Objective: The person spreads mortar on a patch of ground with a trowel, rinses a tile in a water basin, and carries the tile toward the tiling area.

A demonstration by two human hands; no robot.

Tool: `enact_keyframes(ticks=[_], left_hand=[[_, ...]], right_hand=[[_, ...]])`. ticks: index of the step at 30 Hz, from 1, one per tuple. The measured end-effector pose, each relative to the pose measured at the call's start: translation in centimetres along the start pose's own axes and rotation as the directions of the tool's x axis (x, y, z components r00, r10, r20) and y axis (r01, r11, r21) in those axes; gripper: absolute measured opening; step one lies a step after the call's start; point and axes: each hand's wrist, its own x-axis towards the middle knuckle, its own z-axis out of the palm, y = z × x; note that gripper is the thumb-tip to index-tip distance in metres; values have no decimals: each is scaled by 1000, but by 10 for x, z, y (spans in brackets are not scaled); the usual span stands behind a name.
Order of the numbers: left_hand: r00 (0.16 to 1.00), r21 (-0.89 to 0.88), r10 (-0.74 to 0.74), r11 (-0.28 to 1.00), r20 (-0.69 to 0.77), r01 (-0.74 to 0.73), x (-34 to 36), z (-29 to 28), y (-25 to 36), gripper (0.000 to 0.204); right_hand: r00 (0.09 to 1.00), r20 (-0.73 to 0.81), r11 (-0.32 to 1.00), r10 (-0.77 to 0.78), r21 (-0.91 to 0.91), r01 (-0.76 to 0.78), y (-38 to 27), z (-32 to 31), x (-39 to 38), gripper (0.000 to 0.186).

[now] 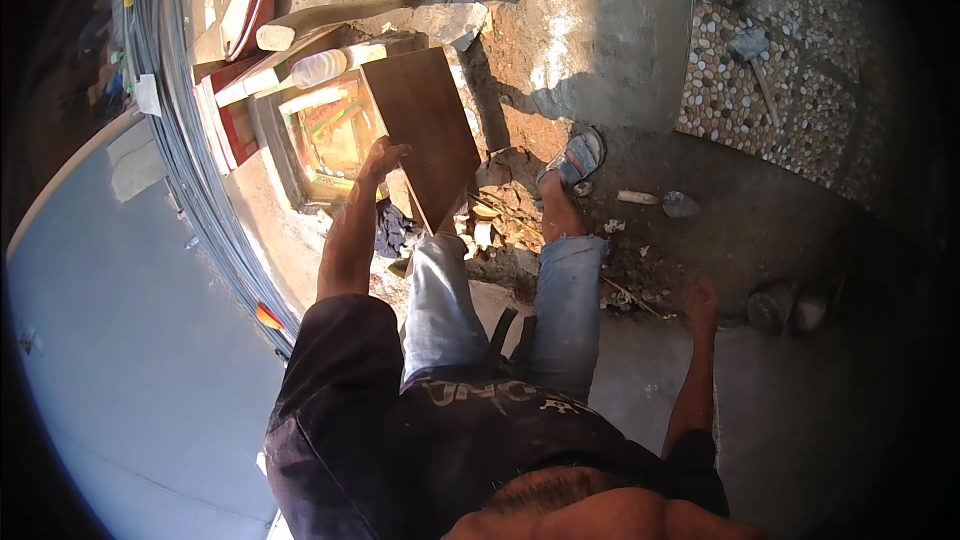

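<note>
My left hand (380,155) is closed on the near edge of a flat, brown rectangular panel (420,115), which stands tilted in front of my left leg. Beside it on the left sits an open box-like frame (262,130) with yellowish packing pieces inside. A clear plastic bottle (318,69) lies along its far side. My right hand (703,300) hangs in shade at my right, apart from any tool; its fingers cannot be made out. Nearest to it on the ground is a trowel (680,204) with a pale handle.
A bundle of long grey rods (190,140) runs down the left beside a grey-blue surface (130,310). Red boxes (225,110) and a long-handled tool (340,12) lie beyond the panel. Rubble (640,275) covers soil near my sandalled foot (578,155). Pebbled paving (740,90) carries a mallet-like tool (748,45).
</note>
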Motion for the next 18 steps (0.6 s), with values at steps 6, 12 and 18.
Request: enact_keyframes(ticks=[6,12,18], left_hand=[[999,124,-45,991,19,42,-13,-1,34,31],[996,191,-44,980,-80,59,9,-5,-12,31],[989,207,-138,970,46,126,31,-20,-54,35]], right_hand=[[906,-119,912,405,123,-392,119,-109,-33,26],[888,-144,889,436,-85,-450,90,-42,-84,32],[870,-120,874,478,-38,-485,81,3,-101,33]])
